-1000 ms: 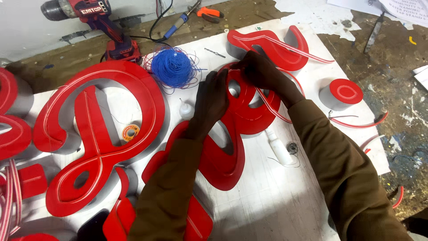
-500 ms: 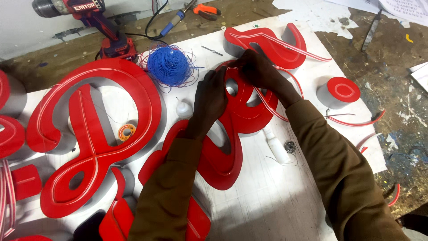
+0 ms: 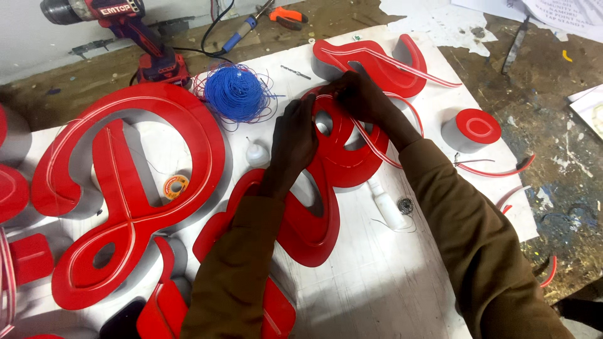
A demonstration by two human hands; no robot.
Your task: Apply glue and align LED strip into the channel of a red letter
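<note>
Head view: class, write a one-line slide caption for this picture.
Both hands, left hand and right hand, press a red-and-white strip into a red sign letter on a white board, beside blue wire.

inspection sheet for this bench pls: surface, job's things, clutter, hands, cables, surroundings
Surface: white board on a stained wooden bench.
Job's things: red curved sign letter with a red-and-white flexible strip along its face.
Clutter: big red looped letter, blue wire coil, small white glue bottle, second bottle, red round cap piece, red cordless drill.
Hands: left hand flat on the letter; right hand pinching the strip at the top.
Cables: black lead and blue-handled tool at the back.
Surroundings: papers, top right.
</note>
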